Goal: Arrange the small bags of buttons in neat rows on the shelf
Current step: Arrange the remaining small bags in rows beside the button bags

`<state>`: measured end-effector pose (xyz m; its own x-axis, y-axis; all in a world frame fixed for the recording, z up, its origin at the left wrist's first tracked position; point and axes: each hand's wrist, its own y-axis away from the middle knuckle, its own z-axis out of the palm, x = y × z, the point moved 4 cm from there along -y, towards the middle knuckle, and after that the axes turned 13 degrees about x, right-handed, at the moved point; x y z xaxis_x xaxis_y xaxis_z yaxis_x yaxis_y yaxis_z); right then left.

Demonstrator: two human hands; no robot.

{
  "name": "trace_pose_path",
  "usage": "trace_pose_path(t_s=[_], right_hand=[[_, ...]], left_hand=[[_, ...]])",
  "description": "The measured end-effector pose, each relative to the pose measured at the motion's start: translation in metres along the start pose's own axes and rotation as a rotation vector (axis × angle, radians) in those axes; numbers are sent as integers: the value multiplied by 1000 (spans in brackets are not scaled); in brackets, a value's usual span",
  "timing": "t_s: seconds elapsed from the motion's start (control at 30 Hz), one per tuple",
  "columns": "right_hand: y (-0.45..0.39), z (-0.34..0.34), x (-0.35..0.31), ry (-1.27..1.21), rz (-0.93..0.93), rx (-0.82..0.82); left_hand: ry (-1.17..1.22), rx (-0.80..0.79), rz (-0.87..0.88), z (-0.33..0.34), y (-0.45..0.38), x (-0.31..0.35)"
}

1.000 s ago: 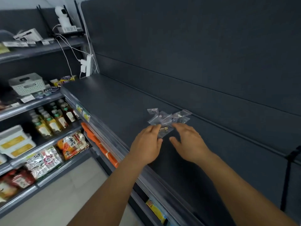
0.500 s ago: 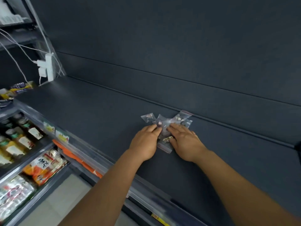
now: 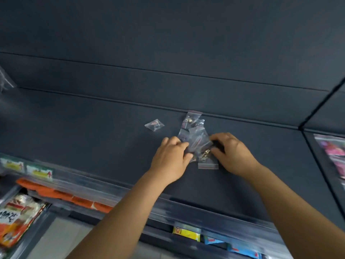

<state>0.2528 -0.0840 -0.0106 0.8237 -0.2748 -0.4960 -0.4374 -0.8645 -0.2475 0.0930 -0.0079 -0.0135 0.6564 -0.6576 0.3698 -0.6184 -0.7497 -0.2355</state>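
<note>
Gripping the bag pile (image 3: 197,141), both hands now curl inward.

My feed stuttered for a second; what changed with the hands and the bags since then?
Both hands closed in on the pile of bags: left hand and right hand now grip its near bags from either side. The single bag to the left now lies clear of the pile. The bags stayed heaped on the shelf, no rows yet.

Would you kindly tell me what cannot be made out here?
- Head view: how many bags are in the pile; they overlap under the left hand and right hand.
- Head view: price tags on the shelf edge; motion blur.
- Head view: packets at right; cut off, blurred.
</note>
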Motion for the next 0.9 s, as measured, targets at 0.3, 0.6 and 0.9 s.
trace_pose_path(t_s=[0.3,0.6,0.9], right_hand=[[11,6,-6,17,241,-55],[20,-3,7,166,380,-42],[28,-2,2,104,158,62]], left_hand=[[122,-26,-86,2,1,-1],[178,-97,1,0,0,-4],[129,5,-42,-2,15,0]])
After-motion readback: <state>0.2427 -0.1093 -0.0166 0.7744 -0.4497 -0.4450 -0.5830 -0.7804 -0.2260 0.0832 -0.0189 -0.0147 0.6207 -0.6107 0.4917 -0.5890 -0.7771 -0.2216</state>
